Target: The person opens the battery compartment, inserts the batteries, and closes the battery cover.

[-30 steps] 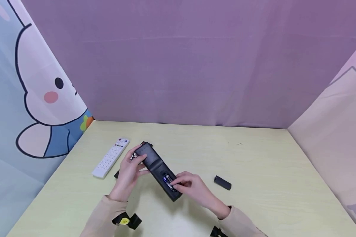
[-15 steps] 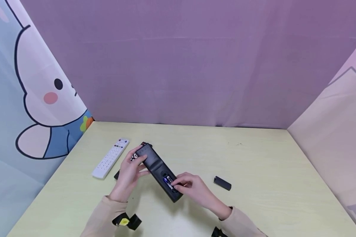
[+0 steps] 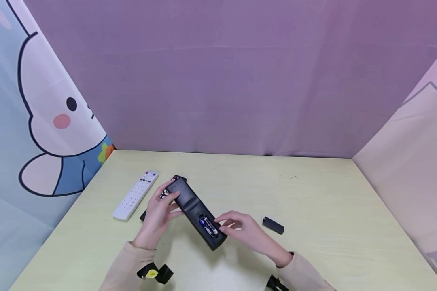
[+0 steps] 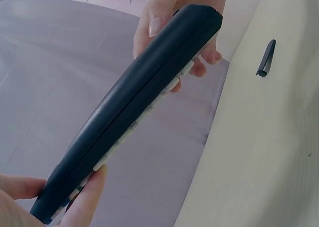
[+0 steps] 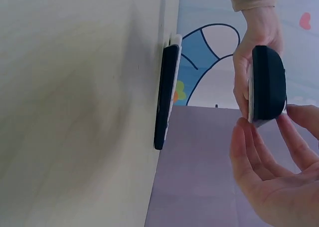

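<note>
My left hand (image 3: 156, 218) grips the upper end of a black remote control (image 3: 188, 202), thumb on its back and fingers underneath. The remote is tilted above the table, back side up. Its battery compartment lies uncovered, with batteries (image 3: 208, 226) inside. At the lower right edge of the remote is my right hand (image 3: 245, 230), its fingertips right at the rim beside the compartment. In the right wrist view, the right thumb and fingers lie loosely around the end of the remote. A black battery cover (image 3: 273, 225) rests on the table to the right.
A white remote control (image 3: 135, 196) lies on the table (image 3: 324, 202) at the left. Another black remote control (image 3: 143, 215) is partly hidden behind my left hand. A purple curtain (image 3: 218, 81) hangs along the back edge, with printed cloths on both sides.
My right fingertips have drawn back from the batteries to the remote's edge, showing more of the compartment. The remote's lower end has shifted slightly right. My left hand keeps its grip.
</note>
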`<state>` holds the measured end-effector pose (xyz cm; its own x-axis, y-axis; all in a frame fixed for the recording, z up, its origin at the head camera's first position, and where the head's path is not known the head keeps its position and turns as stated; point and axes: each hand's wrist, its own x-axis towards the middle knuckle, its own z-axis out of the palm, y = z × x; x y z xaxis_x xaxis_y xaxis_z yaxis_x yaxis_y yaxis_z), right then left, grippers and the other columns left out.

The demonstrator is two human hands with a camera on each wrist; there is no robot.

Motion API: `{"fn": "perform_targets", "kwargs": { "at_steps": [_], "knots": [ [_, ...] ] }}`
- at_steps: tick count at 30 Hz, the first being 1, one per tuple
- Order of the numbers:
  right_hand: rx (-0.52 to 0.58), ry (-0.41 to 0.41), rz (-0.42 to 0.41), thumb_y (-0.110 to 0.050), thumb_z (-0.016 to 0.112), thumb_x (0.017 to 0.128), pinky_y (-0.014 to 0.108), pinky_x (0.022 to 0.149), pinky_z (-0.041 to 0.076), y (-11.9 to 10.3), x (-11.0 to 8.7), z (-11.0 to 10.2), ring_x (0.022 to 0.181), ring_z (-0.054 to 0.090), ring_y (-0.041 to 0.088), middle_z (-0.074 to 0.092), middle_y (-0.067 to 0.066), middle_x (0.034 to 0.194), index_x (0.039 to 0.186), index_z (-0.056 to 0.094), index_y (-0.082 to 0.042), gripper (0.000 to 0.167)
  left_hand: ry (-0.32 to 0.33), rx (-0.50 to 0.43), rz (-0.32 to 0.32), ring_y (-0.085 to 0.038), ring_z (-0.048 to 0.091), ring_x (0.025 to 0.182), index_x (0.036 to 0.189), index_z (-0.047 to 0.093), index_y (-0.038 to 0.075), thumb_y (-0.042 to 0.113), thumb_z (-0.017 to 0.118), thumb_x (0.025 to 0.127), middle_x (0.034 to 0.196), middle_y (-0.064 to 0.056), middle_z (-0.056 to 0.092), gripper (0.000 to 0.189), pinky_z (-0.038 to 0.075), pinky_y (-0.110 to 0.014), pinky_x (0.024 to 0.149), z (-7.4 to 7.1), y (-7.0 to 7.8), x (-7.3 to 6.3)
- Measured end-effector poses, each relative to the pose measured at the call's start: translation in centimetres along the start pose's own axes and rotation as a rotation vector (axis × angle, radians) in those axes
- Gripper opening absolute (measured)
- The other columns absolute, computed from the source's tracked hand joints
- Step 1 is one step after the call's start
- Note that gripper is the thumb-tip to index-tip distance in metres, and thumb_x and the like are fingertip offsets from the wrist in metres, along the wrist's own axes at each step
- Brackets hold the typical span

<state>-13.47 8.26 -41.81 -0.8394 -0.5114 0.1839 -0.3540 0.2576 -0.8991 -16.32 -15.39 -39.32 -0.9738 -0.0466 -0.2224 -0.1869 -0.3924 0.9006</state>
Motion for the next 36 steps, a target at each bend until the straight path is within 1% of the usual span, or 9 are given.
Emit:
{"fn": "perform_targets", "kwargs": {
  "at_steps": [4,5,12,17,21,24,27,31,36],
  "knots": [
    [-0.059,-0.01,0.008,-0.014,0.056,0.087,0.027,0.075,0.05,0.3,-0.1,-0.8,0.087,0.059,0.016,0.061,0.007,0.104,0.106,0.062,-0.008,0.021,0.001,0.001,0.0,-0.021,0.063,0.073,0.123,0.042,0.021,0.002,0.049,0.085,0.118,-0.018,0.04,0.043,0.054,-0.036,0.062,-0.1,0.0,0.0],
    [-0.072,-0.011,0.001,-0.015,0.055,0.087,0.026,0.075,0.05,0.7,-0.1,-1.0,0.088,0.059,0.015,0.061,0.006,0.104,0.106,0.062,-0.009,0.021,0.005,0.001,0.0,-0.021,0.063,0.073,0.123,0.042,0.021,0.002,0.049,0.085,0.117,-0.018,0.041,0.043,0.054,-0.036,0.062,-0.1,-0.1,0.0],
    [-0.152,-0.009,0.012,-0.016,0.054,0.088,0.026,0.076,0.049,1.2,-0.5,-2.6,0.087,0.058,0.013,0.061,0.008,0.103,0.106,0.061,-0.007,0.021,0.009,0.005,0.007,-0.021,0.063,0.071,0.123,0.042,0.021,0.002,0.048,0.085,0.114,-0.016,0.043,0.042,0.054,-0.035,0.06,-0.3,-0.2,0.1],
    [-0.196,-0.001,-0.003,-0.013,0.055,0.087,0.026,0.073,0.05,2.0,-0.8,-3.5,0.085,0.058,0.014,0.061,0.012,0.101,0.105,0.061,-0.003,0.021,0.01,0.018,0.004,-0.02,0.063,0.071,0.129,0.037,0.016,0.002,0.046,0.086,0.115,-0.018,0.042,0.047,0.053,-0.036,0.059,-0.4,-0.3,0.0],
    [-0.266,0.016,-0.002,-0.01,0.055,0.086,0.025,0.071,0.05,2.5,-1.2,-4.2,0.083,0.058,0.014,0.062,0.012,0.099,0.104,0.061,-0.003,0.02,0.002,0.017,0.003,-0.02,0.063,0.07,0.133,0.033,0.014,0.001,0.046,0.086,0.115,-0.018,0.042,0.05,0.053,-0.035,0.059,-0.6,-0.3,0.0],
    [-0.331,0.03,0.008,-0.008,0.057,0.085,0.025,0.07,0.049,3.0,-1.6,-4.8,0.083,0.058,0.016,0.062,0.01,0.099,0.103,0.061,-0.004,0.019,-0.003,0.016,-0.003,-0.019,0.063,0.07,0.133,0.033,0.014,0.001,0.046,0.086,0.115,-0.017,0.041,0.05,0.053,-0.035,0.059,-0.6,-0.2,-0.1],
    [-0.383,0.043,0.032,-0.008,0.058,0.084,0.027,0.07,0.05,3.4,-1.8,-5.5,0.085,0.058,0.021,0.061,0.008,0.101,0.103,0.061,-0.005,0.02,-0.005,0.019,-0.006,-0.019,0.063,0.07,0.134,0.032,0.013,0.001,0.045,0.086,0.115,-0.017,0.041,0.051,0.053,-0.034,0.059,-0.7,-0.2,-0.1],
    [-0.421,0.054,0.075,-0.007,0.059,0.083,0.033,0.072,0.051,3.9,-2.1,-6.3,0.088,0.057,0.026,0.061,0.008,0.102,0.105,0.06,-0.004,0.022,-0.003,0.022,-0.012,-0.018,0.063,0.07,0.134,0.033,0.014,0.002,0.045,0.087,0.115,-0.017,0.042,0.05,0.053,-0.034,0.06,-0.8,-0.2,-0.1],
    [-0.482,0.074,0.115,-0.004,0.06,0.081,0.037,0.074,0.05,4.8,-2.5,-7.1,0.089,0.056,0.027,0.061,0.009,0.101,0.105,0.06,-0.003,0.024,0.0,0.022,-0.02,-0.018,0.063,0.07,0.133,0.033,0.015,0.002,0.045,0.086,0.111,-0.015,0.045,0.05,0.053,-0.034,0.06,-0.8,-0.2,-0.1]
  ]
}}
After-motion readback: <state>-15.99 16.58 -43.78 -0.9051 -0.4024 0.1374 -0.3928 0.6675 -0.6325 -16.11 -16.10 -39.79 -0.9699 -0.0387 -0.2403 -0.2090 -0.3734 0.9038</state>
